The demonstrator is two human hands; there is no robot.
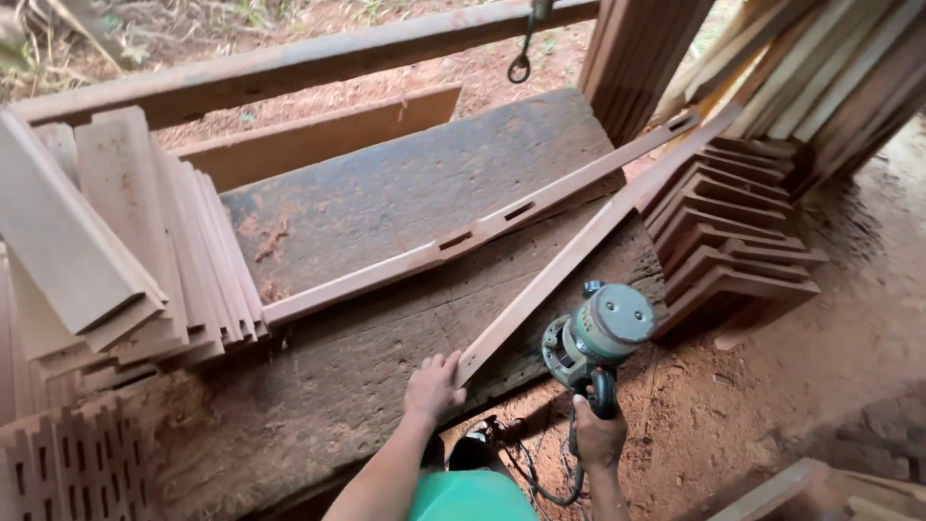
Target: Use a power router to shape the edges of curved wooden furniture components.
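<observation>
Head view: left hand (431, 386) flat, fingers spread, pressing near end of long wooden rail (579, 246) lying diagonally across dark workbench (386, 198). Right hand (598, 436) clenched on grey router (598, 338), off the bench edge. Advisable: keep rail pinned firmly.

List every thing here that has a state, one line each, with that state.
Left hand: flat on the end of the near rail.
Right hand: closed on the router's handle.
Router: held off the bench, at its edge.
Near rail: lying on the bench, one end over the edge.
Slotted rail: lying flat, slots up.
Bench: worn, dusty.
Boards: leaning in a stack.
Hook: hanging free.
</observation>
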